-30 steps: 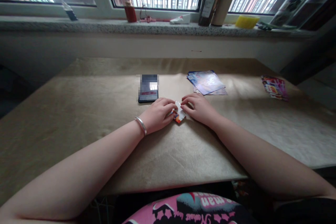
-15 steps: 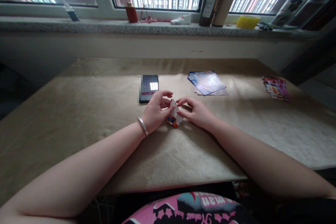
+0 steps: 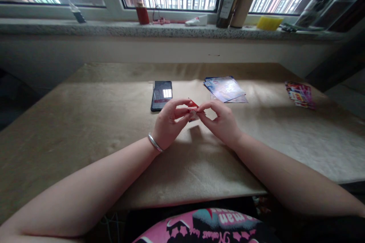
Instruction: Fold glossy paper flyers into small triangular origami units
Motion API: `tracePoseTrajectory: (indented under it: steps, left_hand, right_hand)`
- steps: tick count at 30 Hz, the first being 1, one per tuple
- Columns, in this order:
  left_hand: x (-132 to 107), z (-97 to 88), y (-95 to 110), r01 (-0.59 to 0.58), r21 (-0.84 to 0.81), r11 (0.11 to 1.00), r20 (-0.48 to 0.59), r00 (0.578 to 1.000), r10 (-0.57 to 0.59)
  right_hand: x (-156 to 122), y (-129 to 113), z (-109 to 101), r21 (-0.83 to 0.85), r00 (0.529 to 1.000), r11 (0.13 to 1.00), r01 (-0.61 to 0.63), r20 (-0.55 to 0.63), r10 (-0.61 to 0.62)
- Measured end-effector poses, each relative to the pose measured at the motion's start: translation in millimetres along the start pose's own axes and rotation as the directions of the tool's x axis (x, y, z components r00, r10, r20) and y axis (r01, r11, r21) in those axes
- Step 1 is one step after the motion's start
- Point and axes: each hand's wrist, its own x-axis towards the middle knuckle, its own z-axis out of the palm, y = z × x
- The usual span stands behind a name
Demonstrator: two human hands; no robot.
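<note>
A small piece of folded paper [image 3: 194,117], white with red and printed parts, is held up a little above the table, over its shadow. My left hand [image 3: 169,121], with a silver bangle at the wrist, pinches its left side between thumb and fingers. From the right, my right hand [image 3: 224,121] pinches the opposite edge with thumb and forefinger. The fingertips of both hands nearly meet and cover most of the paper, so its exact folds are hidden.
Just beyond my left hand lies a dark phone [image 3: 162,100]. Bluish printed sheets [image 3: 226,88] are stacked past my right hand, and colourful printed papers [image 3: 300,95] sit near the right edge of the table [image 3: 85,121]. Bottles and small items line the windowsill [image 3: 114,28].
The folded paper has been lifted and tilted, so less of its printed face shows. My right hand has moved slightly left and closed on its edge.
</note>
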Motion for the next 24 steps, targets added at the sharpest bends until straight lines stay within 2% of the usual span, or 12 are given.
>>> tracePoseTrajectory:
  steps: [4,7,13,19,24]
  left_hand:
    - [2.3,-4.2,0.6,-0.069,0.246,0.967,-0.011,0.997,0.074]
    - [3.6,-5.9,2.5,-0.041,0.328,0.944,-0.008,0.999,0.047]
    - [2.2,-3.2,3.7,0.057,0.238,0.97,0.015,0.998,-0.062]
    - [-0.2,0.0,-1.1,0.194,-0.026,0.981,0.061,0.979,-0.193]
    - [-0.3,2.2,0.1,0.219,-0.121,0.968,0.057,0.975,-0.214]
  right_hand:
    - [2.0,-0.4,-3.0,-0.12,0.99,0.984,0.131,-0.041,-0.137]
    - [2.3,-1.6,-4.3,-0.144,0.984,0.975,0.168,-0.029,-0.174]
    - [1.0,-3.0,-3.4,-0.144,0.983,0.972,0.186,0.033,-0.183]
    - [0.1,-4.5,-3.9,-0.19,0.991,0.973,0.134,0.03,-0.13]
    - [0.4,-3.8,-4.0,-0.23,0.988,0.961,0.154,0.026,-0.152]
